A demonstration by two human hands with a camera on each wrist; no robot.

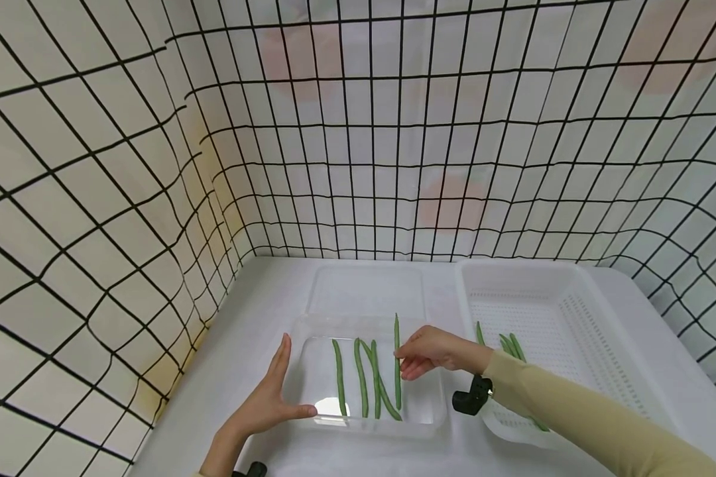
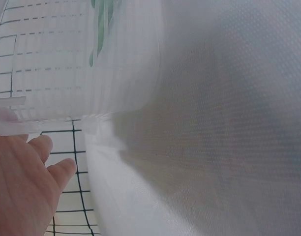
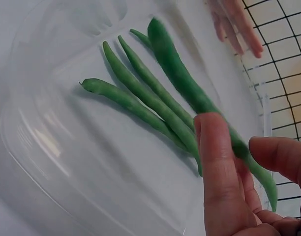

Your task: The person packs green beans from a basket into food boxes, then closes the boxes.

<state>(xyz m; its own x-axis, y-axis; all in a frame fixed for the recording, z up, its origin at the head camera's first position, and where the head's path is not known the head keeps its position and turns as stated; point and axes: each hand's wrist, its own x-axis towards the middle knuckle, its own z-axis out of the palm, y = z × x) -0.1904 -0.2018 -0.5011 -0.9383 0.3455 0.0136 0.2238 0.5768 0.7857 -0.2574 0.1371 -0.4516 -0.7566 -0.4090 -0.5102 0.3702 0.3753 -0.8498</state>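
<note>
My right hand [image 1: 426, 351] pinches a green bean [image 1: 396, 371] between thumb and fingers, over the right part of a clear plastic container [image 1: 301, 391]. In the right wrist view the held bean [image 3: 172, 61] slants across my fingers, above the other beans. Several green beans [image 1: 339, 377] lie in the container, most of them lengthwise and one crossing at a slant. My left hand [image 1: 271, 394] is at the container's near left corner, thumb along the front rim and the other fingers straight up beside the left wall. In the left wrist view, the hand [image 2: 22, 182] shows beside the container wall [image 2: 52, 88].
To the right stands a white perforated basket [image 1: 573, 318] with several green beans [image 1: 513, 346] in it, partly behind my right forearm. A flat clear lid [image 1: 366, 291] lies behind the container. Black wire mesh [image 1: 370, 165] encloses the white table [image 1: 262, 298] at the back and sides.
</note>
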